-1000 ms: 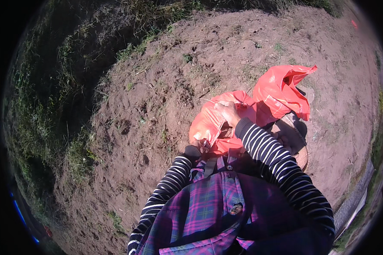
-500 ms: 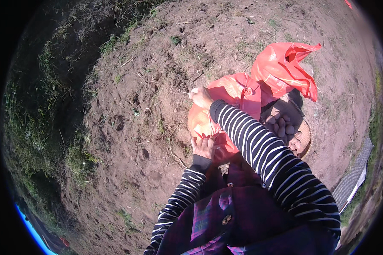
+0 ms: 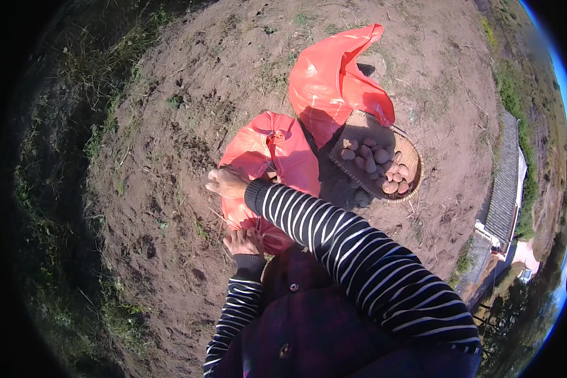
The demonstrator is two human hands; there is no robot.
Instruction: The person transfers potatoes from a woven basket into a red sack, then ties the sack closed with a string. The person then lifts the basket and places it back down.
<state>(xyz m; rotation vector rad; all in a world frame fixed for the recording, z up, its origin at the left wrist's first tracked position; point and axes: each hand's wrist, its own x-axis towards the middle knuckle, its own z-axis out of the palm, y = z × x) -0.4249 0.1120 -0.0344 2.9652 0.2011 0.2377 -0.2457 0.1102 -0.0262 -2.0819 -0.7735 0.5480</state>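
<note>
A full red woven plastic sack point(image 3: 293, 154) stands right in front of me, its top gathered at one spot. My left hand point(image 3: 243, 241) rests at its near edge, fingers curled over the red plastic and gripping it. My right hand point(image 3: 230, 183) reaches across to the sack's left side, the fingers closed. What they pinch, if anything, is too small to make out. Behind stands a second red sack point(image 3: 321, 82), its mouth gaping to the right. Beside it a wicker basket point(image 3: 414, 151) holds several potatoes point(image 3: 370, 160).
Bare brown soil point(image 3: 170, 145) with dry stalks surrounds the sacks. Dark green weeds point(image 3: 57, 252) run along the left side. Far to the right is a building with a grey roof point(image 3: 505, 176). A stray potato or clod point(image 3: 361, 198) lies beside the basket.
My view has swung to the right, so the sacks and basket sit further left in the picture. My right hand has come closer to my left hand; the left keeps its grip.
</note>
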